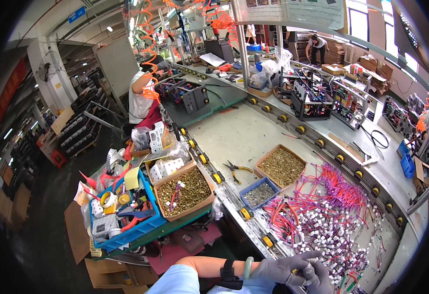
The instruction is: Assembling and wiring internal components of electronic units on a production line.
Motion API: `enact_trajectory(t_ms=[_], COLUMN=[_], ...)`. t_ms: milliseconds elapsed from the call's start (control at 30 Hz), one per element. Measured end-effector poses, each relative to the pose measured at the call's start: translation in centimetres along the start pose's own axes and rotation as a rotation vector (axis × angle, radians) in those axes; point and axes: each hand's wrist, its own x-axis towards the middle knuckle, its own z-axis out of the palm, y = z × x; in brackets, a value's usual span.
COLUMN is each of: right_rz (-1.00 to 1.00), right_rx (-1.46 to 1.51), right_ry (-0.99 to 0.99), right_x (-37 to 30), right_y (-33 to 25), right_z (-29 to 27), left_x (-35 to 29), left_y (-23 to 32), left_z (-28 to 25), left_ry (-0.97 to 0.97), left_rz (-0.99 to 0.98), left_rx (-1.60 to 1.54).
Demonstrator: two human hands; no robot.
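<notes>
Both my hands wear grey gloves and meet at the bottom edge of the view. My left hand [285, 267] comes in from the left on a bare forearm with a black wristband and a pale green bangle, one finger stretched out to the right. My right hand [321, 278] lies against it, partly cut off by the frame. A small yellow bit shows between them; what it is stays unclear. Just above the hands lies a big heap of pink, purple and red wires with white connectors [322, 220] on the bench.
A blue tray of grey screws [259, 193], a cardboard box of brass screws [282, 166] and yellow-handled pliers [236, 168] lie beyond the wires. Left of the roller rail stand another screw box [185, 191] and a blue crate of tape and tools [121, 215]. A person in white [141, 95] works further up the line.
</notes>
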Motion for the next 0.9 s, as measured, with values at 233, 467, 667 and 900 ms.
enact_trajectory(t_ms=[233,467,667,900], right_rz=[-0.505,-0.31,-0.007,0.169], right_rx=[-0.845,-0.614,-0.34,0.119], right_ry=[0.057,0.017,-0.055,0.011], right_x=[1.0,0.5,-0.2,-1.0], right_y=[-1.6,-1.0,1.0,1.6], right_z=[-0.2,-0.5,-0.4,-2.1], left_x=[-0.1,-0.1,-1.2,-0.3], left_y=[-0.5,-1.3,0.1,3.5], left_z=[-0.8,-0.3,-0.2,-14.2], left_ry=[-0.053,-0.016,0.041,0.504], left_rz=[0.045,0.217,0.23,0.253], left_rx=[0.165,0.327,0.67,0.706])
